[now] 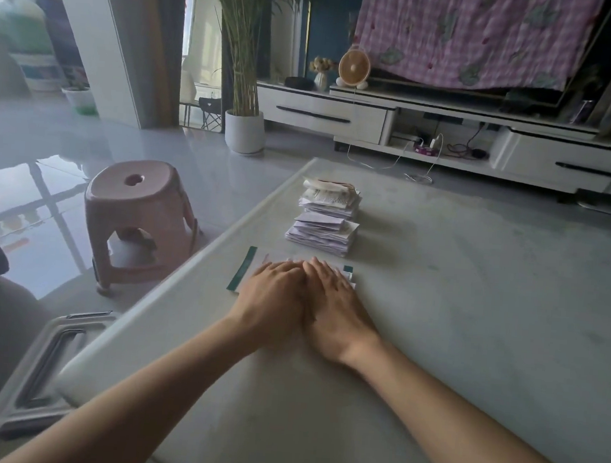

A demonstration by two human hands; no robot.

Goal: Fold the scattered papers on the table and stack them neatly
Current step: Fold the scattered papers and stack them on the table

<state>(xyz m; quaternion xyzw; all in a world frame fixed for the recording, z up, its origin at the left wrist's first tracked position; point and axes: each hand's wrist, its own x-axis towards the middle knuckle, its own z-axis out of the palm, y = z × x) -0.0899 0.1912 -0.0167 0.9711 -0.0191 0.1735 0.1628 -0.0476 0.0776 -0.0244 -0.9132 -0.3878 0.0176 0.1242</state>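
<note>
A white paper with a green edge strip (241,274) lies flat near the left edge of the grey table (474,299). My left hand (271,298) and my right hand (334,306) lie side by side on it, fingers straight, pressing it down and hiding most of it. Just beyond my fingertips stands a stack of folded papers (321,232). Behind that is a second, taller stack of folded papers (330,196) with a curled sheet on top.
A pink plastic stool (140,218) stands on the floor left of the table. A grey stool top (48,368) sits by the near left corner. A potted plant (244,128) and a white TV cabinet (450,133) are at the back.
</note>
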